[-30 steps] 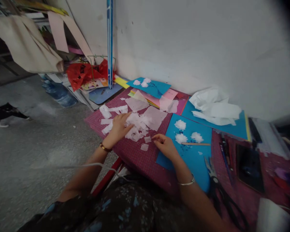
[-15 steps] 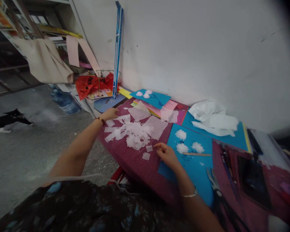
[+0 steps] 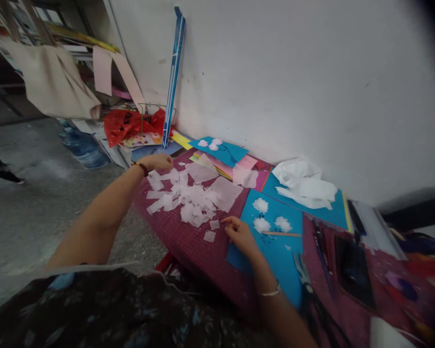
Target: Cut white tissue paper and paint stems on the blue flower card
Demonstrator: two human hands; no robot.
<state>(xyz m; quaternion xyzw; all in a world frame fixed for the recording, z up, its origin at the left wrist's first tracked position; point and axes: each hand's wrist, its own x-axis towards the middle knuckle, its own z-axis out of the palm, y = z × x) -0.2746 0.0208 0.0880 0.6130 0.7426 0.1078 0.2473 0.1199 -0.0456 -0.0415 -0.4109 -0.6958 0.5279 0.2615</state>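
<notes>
My left hand (image 3: 158,161) reaches to the far left edge of the dark red checked table (image 3: 188,241), its fingers curled beside the outermost white tissue scraps (image 3: 188,195). My right hand (image 3: 239,233) rests at the left edge of a blue card sheet (image 3: 275,241), fingers loosely curled near a small loose scrap (image 3: 209,236). Three white tissue tufts (image 3: 261,205) sit glued on the blue card, with a thin wooden stick (image 3: 281,234) beside them. What the left hand holds, if anything, is hidden.
Scissors (image 3: 304,278) lie on the blue card near my right forearm. Crumpled white tissue (image 3: 304,183) sits on another blue sheet by the wall. Coloured paper sheets (image 3: 224,159) are stacked at the back. A red plastic bag (image 3: 126,123) and water bottle (image 3: 79,145) stand on the floor.
My left hand left the middle of the scrap pile and stretched out to the table's far left edge. My right hand stayed by the blue card. The camera swung slightly.
</notes>
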